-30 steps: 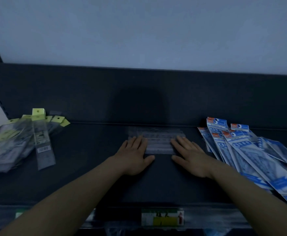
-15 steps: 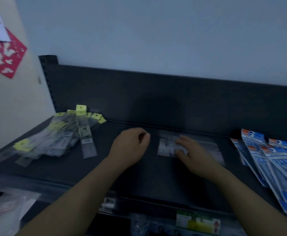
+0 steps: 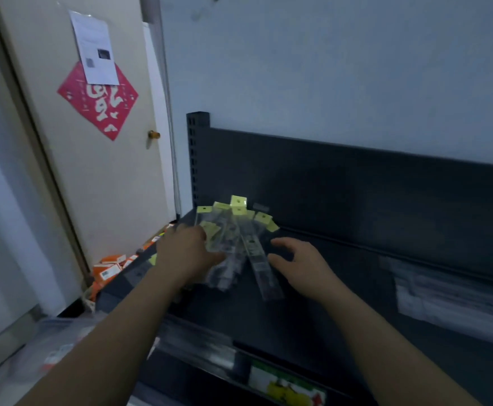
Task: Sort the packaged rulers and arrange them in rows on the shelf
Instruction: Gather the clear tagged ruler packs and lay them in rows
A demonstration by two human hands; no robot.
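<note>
A person's left hand (image 3: 186,253) lies on a fanned heap of yellow-tagged rulers (image 3: 230,230) at the left end of the shelf (image 3: 327,303); whether it grips them cannot be told. The right hand (image 3: 301,263) hovers beside a stray ruler (image 3: 261,265), fingers spread, holding nothing. Gathering from both sides and squaring the tags should give a straight row. The dark shelf stands beside a door (image 3: 99,186).

The left hand (image 3: 185,253) has moved onto the yellow-tagged ruler pile (image 3: 233,227), the right hand (image 3: 301,265) just beside it.
</note>
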